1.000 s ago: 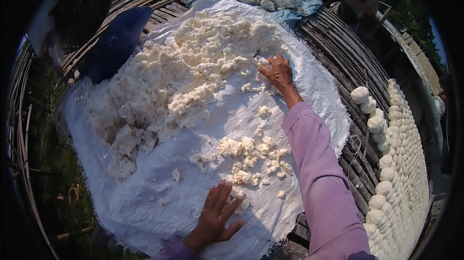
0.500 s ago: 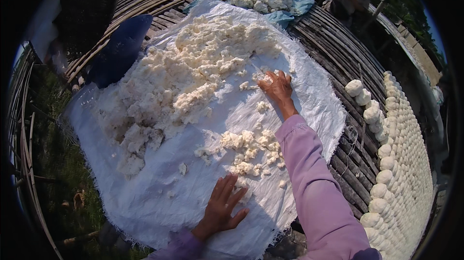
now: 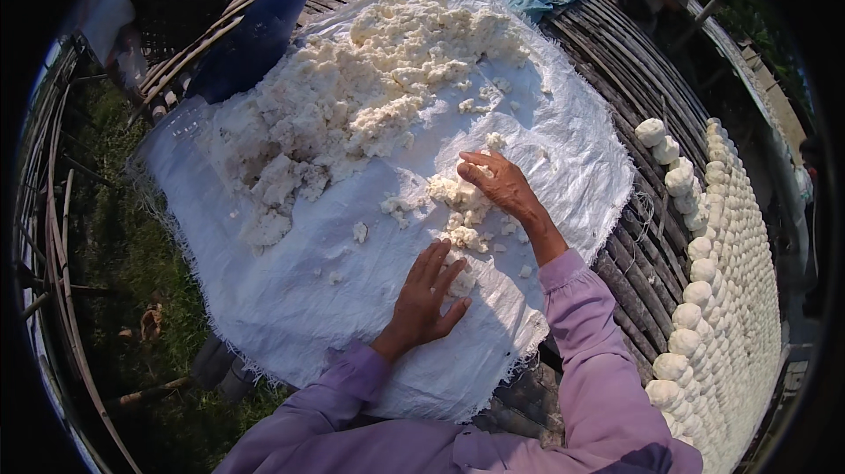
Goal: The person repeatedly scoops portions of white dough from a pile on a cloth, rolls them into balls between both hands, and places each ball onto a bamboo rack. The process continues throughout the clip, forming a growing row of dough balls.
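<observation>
Note the left hand (image 3: pixel 424 305) low over the white sheet (image 3: pixel 290 298), fingers spread, just beside the loose crumbs (image 3: pixel 465 232), gripping nothing visible. Note the right hand (image 3: pixel 506 191) slightly beyond, loosely open over the crumbs' far side; cannot see beneath the palm. Probably best to cup both palms, sweep inward gently without rucking the sheet, and leave the heap (image 3: pixel 378 87) farther off undisturbed.
</observation>
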Motion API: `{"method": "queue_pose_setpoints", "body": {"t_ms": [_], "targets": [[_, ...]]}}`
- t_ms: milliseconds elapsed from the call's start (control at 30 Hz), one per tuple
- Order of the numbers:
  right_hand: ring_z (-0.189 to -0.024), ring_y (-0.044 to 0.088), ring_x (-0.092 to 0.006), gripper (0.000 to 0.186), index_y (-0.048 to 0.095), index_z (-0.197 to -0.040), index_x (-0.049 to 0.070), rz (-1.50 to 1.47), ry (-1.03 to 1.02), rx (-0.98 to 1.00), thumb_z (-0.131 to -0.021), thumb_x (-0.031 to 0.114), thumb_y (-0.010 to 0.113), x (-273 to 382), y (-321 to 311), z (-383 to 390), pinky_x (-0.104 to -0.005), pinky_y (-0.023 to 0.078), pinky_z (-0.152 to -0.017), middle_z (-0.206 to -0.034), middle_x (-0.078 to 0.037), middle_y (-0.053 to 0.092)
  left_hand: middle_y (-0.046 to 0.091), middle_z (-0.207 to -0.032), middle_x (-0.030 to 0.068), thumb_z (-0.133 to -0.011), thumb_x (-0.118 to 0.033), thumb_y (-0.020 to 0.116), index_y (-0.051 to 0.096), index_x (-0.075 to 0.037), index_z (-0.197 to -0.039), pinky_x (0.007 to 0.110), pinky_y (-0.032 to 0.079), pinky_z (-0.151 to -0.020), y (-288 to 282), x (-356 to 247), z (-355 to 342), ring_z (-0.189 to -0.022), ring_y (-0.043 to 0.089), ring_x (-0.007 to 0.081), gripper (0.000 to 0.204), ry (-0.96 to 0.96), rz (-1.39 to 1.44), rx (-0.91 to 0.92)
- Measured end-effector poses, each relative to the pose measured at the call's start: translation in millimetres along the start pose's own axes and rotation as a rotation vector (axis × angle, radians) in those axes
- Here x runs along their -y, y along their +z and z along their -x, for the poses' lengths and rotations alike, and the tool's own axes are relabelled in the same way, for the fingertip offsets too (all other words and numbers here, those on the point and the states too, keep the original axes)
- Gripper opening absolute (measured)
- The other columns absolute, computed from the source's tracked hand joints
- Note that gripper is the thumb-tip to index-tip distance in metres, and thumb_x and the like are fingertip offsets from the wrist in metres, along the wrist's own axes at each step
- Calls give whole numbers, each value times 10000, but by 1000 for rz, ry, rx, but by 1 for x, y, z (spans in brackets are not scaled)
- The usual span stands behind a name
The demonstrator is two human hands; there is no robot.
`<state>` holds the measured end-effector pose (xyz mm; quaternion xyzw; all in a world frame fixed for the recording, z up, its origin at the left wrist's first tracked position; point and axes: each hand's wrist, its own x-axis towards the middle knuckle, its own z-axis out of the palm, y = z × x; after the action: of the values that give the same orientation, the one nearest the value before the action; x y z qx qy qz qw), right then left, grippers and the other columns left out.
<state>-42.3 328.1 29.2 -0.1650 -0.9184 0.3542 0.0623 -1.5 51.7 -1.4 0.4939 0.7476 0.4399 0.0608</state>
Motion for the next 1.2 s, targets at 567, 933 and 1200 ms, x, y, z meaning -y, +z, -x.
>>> {"method": "queue_pose_setpoints", "body": {"t_ms": [567,933,1200], "targets": [[-1215,621,-265,717,596,-1392,49,-917,260,-42,-964,624,605,58,-11,65,-397,505,-1019,-1237,-132,681,522,-1447,125,-946,-654,578,429,-104,-1514,537,412,-1105,1,16,-76,-1339,509,325,804,-610,1647,-234],[-972,708,-276,436,743,-1084,47,-204,22,-338,-928,449,676,107,10,54,-390,555,-885,-1022,-132,735,503,-1441,205,-867,-859,457,323,-46,-1548,640,422,-1067,-18,13,-107,-1298,521,406,1069,-534,2039,-106],[-1216,608,-297,641,736,-1202,96,66,165,-557,-882,649,683,51,47,66,-433,489,-1019,-1280,-166,643,99,-1655,328,-875,-867,415,141,-13,-1621,534,90,-1244,-74,53,-71,-1540,142,458,1167,-578,1518,-285]]}}
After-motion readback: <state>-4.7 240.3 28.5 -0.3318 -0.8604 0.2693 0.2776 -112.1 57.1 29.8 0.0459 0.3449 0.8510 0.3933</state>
